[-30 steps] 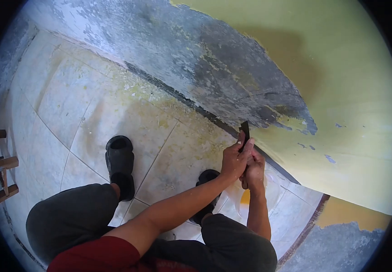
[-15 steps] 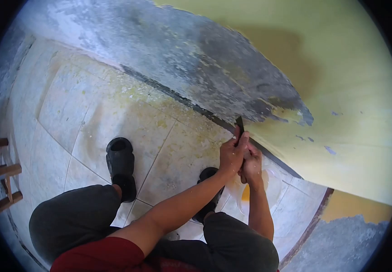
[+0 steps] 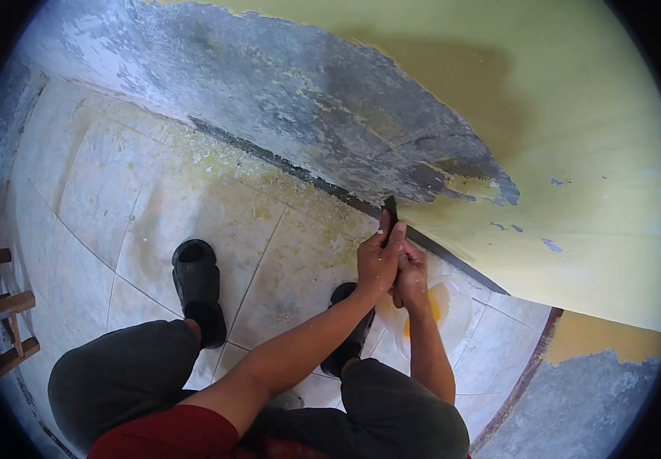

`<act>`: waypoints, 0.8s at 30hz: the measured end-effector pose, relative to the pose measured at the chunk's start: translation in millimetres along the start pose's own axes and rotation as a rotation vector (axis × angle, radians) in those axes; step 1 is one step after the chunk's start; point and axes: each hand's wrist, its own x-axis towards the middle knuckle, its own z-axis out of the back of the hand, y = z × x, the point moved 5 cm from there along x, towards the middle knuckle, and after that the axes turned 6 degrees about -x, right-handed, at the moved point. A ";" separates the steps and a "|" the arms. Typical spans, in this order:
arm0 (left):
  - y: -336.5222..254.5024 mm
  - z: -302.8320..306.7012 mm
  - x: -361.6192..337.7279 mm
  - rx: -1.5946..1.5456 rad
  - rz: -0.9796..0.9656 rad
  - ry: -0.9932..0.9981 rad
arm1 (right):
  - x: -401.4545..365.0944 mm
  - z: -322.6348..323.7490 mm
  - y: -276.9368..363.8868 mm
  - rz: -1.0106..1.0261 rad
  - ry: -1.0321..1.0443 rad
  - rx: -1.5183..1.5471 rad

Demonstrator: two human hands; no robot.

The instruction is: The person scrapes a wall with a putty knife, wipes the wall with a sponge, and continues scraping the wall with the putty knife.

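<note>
A dark, narrow-bladed scraper (image 3: 390,205) is gripped in both hands, its tip at the lower edge of the yellow wall (image 3: 598,222), just above the dark skirting strip. My left hand (image 3: 377,264) is closed around it nearer the blade. Behind it, my right hand (image 3: 413,277) is closed around the handle end, most of which the fingers hide. Above the blade spreads a bare grey patch (image 3: 269,84) where paint is gone, with ragged yellow remnants near its right tip.
Yellowish flakes (image 3: 216,164) litter the tiled floor (image 3: 101,222) along the wall. A translucent container (image 3: 459,310) with something yellow stands beside my right forearm. My feet wear dark clogs (image 3: 196,279). A wooden stool or rack (image 3: 5,306) is at far left.
The view has shifted slightly. Both hands and the scraper appear a little further left, still low on the wall, and more of the yellow in the container shows.
</note>
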 end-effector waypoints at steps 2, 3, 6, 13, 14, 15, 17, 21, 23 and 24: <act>-10.3 3.0 -4.9 0.004 -0.053 0.013 | -7.8 1.7 8.3 -0.035 -0.008 0.008; -9.0 2.1 -3.9 0.006 -0.058 0.014 | -7.7 4.0 16.9 -0.075 0.048 0.031; -10.2 -3.2 0.1 -0.049 -0.129 0.022 | 2.1 -1.6 -1.5 -0.067 0.033 0.083; -19.5 9.5 3.6 0.095 -0.113 -0.024 | 3.9 -10.8 12.3 -0.060 0.081 0.097; -20.8 9.9 4.0 0.095 -0.112 -0.020 | -0.7 -13.0 11.9 -0.060 0.085 0.093; -21.8 11.0 4.1 0.035 -0.074 0.025 | -0.3 -15.3 8.6 -0.024 0.054 0.096; -15.5 7.8 -8.0 -0.027 -0.016 0.067 | -17.3 -2.9 5.7 -0.046 0.011 0.112; -23.5 -9.3 -10.6 0.031 -0.131 0.049 | -12.4 9.0 12.9 -0.033 0.004 0.161; -20.2 2.1 -6.1 0.040 -0.039 0.053 | -9.4 1.7 10.1 -0.050 0.017 0.089; -22.2 2.7 -4.5 0.046 -0.040 0.052 | -9.4 0.5 14.1 -0.051 0.019 0.094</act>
